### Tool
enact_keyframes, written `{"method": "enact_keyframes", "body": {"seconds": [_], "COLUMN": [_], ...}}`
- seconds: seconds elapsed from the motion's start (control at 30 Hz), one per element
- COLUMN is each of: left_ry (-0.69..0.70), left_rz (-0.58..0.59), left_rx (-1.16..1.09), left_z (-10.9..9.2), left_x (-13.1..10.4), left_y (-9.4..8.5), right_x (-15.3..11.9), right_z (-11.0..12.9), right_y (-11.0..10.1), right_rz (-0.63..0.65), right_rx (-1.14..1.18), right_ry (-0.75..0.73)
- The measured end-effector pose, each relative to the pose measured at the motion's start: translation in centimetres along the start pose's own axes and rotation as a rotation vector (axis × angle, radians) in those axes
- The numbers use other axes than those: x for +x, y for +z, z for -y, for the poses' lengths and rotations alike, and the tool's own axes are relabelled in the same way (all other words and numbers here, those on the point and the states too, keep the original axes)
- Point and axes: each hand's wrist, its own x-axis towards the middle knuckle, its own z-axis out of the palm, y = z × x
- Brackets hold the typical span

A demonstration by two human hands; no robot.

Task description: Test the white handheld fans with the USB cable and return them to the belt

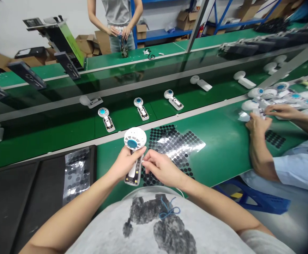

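Green benchtop (pixel 222 151) spreads under the grip; the left hand (pixel 124 162) wraps the white device (pixel 135 134); the right hand (pixel 163 167) meets its side, fingertips together, whether pinching anything one cannot tell; a slack left hold might drop it onto the dot sheet (pixel 176 144) just right; beyond runs the conveyor rail (pixel 206 108); leftward, the tray rim (pixel 94 165); rightward, more room.

Little white gadget (pixel 135 135), round slotted head with a blue disc (pixel 132 144) on it, narrow body (pixel 132 178) below. Insides are totally showing: a white block, dark board, yellowish squares. It's gripped just under the head by the left fingers (pixel 139 152), head end pointing away, over the green tabletop (pixel 222 151).
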Motion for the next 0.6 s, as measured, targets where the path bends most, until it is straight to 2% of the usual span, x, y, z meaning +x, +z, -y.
{"method": "enact_keyframes", "body": {"seconds": [0.13,0.23,0.3,0.37,0.4,0.47,0.53,0.6], "left_ry": [-0.126,-0.181,-0.18,-0.135,-0.102,-0.045,-0.017,-0.04], "left_rz": [0.069,0.086,0.048,-0.056,-0.132,-0.299,-0.467,-0.578], "left_rx": [-0.15,-0.18,-0.127,-0.046,-0.014,0.025,0.064,0.116], "left_z": [-0.1,0.2,0.7,1.4,1.6,1.7,1.2,0.6], "left_x": [0.1,0.2,0.5,1.6,2.5,4.8,7.3,9.5], "left_y": [0.1,0.2,0.0,-1.3,-2.5,-6.3,-11.5,-17.0], "right_x": [0.6,1.2,1.5,1.6,1.5,1.2,0.8,0.5], "right_z": [-0.4,-0.7,-1.0,-1.5,-1.9,-3.0,-4.3,-5.6], "right_y": [-0.3,-0.1,0.1,0.0,-0.3,-1.3,-2.6,-3.6], "right_rz": [0.052,0.076,0.087,0.103,0.1,0.057,-0.028,-0.059], "right_rx": [0.016,0.035,0.064,0.072,0.068,0.056,0.07,0.103], "right_ry": [0.065,0.095,0.102,0.133,0.155,0.2,0.227,0.277]}}
